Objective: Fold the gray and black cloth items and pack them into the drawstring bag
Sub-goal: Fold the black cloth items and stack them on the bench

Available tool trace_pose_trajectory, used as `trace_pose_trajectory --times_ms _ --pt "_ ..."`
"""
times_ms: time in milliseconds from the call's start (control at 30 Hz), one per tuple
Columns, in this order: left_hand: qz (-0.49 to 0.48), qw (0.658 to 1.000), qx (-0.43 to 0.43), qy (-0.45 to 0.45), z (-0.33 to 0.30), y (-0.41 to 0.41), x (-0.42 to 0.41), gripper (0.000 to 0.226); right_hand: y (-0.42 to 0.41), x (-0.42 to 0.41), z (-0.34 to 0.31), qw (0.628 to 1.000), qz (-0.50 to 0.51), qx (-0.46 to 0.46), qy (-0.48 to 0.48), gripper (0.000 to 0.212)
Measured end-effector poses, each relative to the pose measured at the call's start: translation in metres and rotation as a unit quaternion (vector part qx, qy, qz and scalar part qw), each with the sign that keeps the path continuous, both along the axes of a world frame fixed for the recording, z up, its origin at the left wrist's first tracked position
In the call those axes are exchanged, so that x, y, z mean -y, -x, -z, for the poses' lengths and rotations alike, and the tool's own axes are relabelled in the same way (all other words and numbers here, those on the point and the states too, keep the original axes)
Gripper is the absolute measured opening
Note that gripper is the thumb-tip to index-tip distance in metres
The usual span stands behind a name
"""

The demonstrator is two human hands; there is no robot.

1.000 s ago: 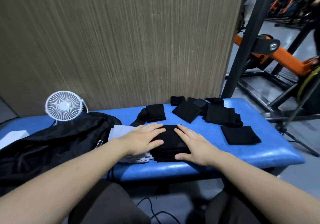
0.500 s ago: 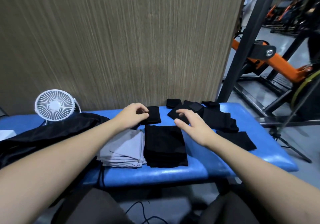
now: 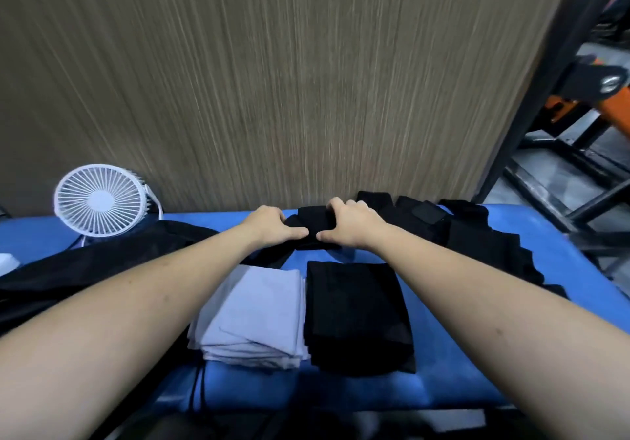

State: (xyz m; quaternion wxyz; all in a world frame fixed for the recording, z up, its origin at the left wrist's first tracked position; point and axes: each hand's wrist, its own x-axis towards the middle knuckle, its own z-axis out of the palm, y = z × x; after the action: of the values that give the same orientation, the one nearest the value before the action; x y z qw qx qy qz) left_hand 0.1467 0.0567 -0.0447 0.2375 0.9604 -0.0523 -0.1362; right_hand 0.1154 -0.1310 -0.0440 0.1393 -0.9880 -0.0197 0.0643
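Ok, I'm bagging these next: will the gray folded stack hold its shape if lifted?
Probably not: the gray folded stack is thin, soft cloth, so it would likely sag. Its loose layers, splayed at the near edge, may slide apart. It looks light.

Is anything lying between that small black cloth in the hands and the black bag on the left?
Nothing visible blocks it. Both the left hand and right hand grip the small folded black cloth at the bench's far edge; the black drawstring bag lies directly left, its fabric reaching almost under the left wrist.
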Motion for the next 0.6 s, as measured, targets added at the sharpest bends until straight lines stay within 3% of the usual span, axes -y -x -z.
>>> trace_pose_trajectory --times_ms 100,200,367,600 --pt "0.007 0.999 -0.009 0.042 0.0 -0.007 0.003 0.04 -0.016 -0.01 0.005 0.999 0.029 -0.011 0.012 0.082" --pt "0.005 0.996 0.0 0.086 -0.002 -0.007 0.002 0.034 -0.025 -0.012 0.009 0.994 0.048 -0.039 -0.095 0.089" --pt "0.029 0.993 0.029 0.115 -0.018 -0.007 -0.008 0.035 -0.01 -0.008 -0.003 0.955 0.051 0.027 -0.292 0.044" --pt "0.1 0.986 0.061 0.119 -0.076 0.023 -0.007 0.033 0.038 0.032 -0.075 0.955 0.071 0.079 -0.276 0.017"
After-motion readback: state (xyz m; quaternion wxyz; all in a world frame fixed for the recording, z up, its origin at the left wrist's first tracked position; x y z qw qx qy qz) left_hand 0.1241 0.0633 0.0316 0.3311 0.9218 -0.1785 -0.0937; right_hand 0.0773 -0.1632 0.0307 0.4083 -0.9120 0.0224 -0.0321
